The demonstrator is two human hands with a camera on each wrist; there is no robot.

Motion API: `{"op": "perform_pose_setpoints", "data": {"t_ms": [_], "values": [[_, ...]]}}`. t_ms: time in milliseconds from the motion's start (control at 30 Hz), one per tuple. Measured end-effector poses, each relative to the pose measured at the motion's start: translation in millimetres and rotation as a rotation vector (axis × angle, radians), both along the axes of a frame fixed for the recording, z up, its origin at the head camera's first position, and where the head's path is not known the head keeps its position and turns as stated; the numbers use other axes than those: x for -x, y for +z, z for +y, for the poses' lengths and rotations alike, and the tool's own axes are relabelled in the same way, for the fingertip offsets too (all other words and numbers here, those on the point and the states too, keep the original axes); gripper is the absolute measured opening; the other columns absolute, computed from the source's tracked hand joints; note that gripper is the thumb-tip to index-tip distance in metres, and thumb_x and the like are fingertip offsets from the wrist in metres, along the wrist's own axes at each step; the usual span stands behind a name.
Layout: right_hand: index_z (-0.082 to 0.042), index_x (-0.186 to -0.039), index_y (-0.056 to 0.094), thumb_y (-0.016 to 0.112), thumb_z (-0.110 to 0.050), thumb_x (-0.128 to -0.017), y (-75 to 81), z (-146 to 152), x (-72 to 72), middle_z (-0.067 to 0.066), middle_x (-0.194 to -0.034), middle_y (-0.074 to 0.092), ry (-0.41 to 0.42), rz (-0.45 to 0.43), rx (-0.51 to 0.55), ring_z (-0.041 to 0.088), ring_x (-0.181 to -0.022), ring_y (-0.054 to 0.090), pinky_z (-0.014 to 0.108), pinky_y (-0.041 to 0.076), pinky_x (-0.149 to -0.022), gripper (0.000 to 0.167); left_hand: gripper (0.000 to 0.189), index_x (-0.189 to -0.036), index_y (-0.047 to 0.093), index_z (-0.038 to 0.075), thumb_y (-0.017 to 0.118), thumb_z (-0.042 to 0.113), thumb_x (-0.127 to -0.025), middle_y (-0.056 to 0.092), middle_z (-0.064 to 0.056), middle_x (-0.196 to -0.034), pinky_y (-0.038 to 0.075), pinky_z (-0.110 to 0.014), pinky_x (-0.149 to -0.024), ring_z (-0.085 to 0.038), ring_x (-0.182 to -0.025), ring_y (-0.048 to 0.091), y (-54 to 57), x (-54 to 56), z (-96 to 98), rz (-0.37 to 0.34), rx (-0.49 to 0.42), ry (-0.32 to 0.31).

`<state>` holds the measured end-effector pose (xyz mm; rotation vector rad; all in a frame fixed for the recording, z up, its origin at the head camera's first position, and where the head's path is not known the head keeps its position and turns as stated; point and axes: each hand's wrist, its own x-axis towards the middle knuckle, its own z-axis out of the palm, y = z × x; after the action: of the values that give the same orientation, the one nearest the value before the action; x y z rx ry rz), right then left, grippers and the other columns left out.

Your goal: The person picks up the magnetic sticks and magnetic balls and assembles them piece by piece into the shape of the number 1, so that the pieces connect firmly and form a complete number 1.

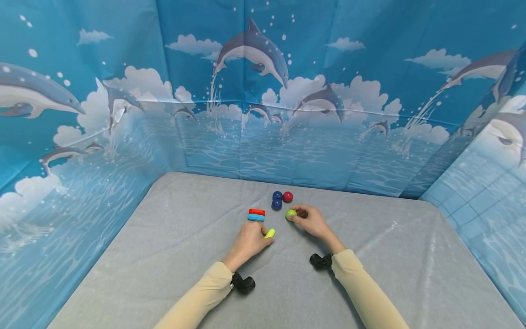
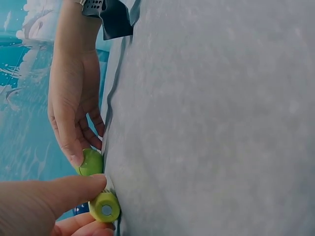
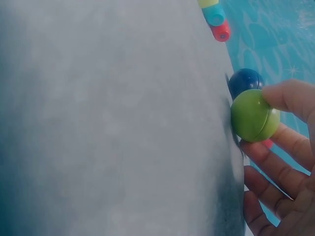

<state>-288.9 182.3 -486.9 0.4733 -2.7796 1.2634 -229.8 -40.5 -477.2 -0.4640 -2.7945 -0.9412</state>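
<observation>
My left hand (image 1: 248, 241) pinches a short yellow-green rod (image 1: 270, 233) between thumb and fingers. In the left wrist view a grey round disc shows in the end of the yellow-green rod (image 2: 105, 209). With thumb and fingertips my right hand (image 1: 313, 222) holds a green ball (image 1: 291, 214) at the tabletop; a seam runs round the green ball (image 3: 254, 116) in the right wrist view. Just beyond the left hand, a light-blue rod (image 1: 256, 218) and a red rod (image 1: 257, 212) lie side by side.
Two dark-blue balls (image 1: 277, 204) and a red ball (image 1: 288, 197) sit together behind the green ball. A grey cloth (image 1: 164, 256) covers the table. Dolphin-printed curtains (image 1: 246, 151) stand along its back and sides.
</observation>
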Motion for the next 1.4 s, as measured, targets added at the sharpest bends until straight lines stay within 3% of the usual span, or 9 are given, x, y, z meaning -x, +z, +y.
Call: {"op": "perform_pose_setpoints", "data": {"t_ms": [367, 767, 1400], "values": [[-0.004, -0.110, 0.066, 0.071, -0.023, -0.086, 0.8, 3, 0.6, 0.005, -0.095, 0.066, -0.013, -0.003, 0.032, 0.020, -0.086, 0.060, 0.039, 0.048, -0.076, 0.031, 0.025, -0.077, 0.071, 0.004, 0.085, 0.024, -0.071, 0.065, 0.000, -0.070, 0.045, -0.024, -0.052, -0.005, -0.054, 0.051, -0.8, 0.0, 5.8, -0.051, -0.045, 0.037], [-0.004, -0.106, 0.065, 0.072, -0.026, -0.086, -1.7, 2, 1.3, 0.005, -0.096, 0.065, -0.031, -0.024, 0.052, 0.020, -0.087, 0.060, 0.039, 0.047, -0.077, 0.031, 0.025, -0.077, 0.069, 0.004, 0.084, 0.023, -0.071, 0.062, 0.003, -0.066, 0.044, -0.023, -0.051, -0.005, -0.052, 0.052, -3.2, -2.4, 10.3, -0.119, -0.143, 0.021], [-0.006, -0.109, 0.068, 0.070, -0.028, -0.087, -2.0, 0, 0.0, 0.005, -0.099, 0.066, -0.055, -0.058, 0.093, 0.019, -0.088, 0.061, 0.039, 0.048, -0.077, 0.031, 0.023, -0.077, 0.070, 0.005, 0.083, 0.024, -0.073, 0.061, 0.005, -0.063, 0.044, -0.023, -0.049, -0.005, -0.052, 0.052, -4.6, -2.2, 14.7, -0.155, -0.166, 0.032]]}}
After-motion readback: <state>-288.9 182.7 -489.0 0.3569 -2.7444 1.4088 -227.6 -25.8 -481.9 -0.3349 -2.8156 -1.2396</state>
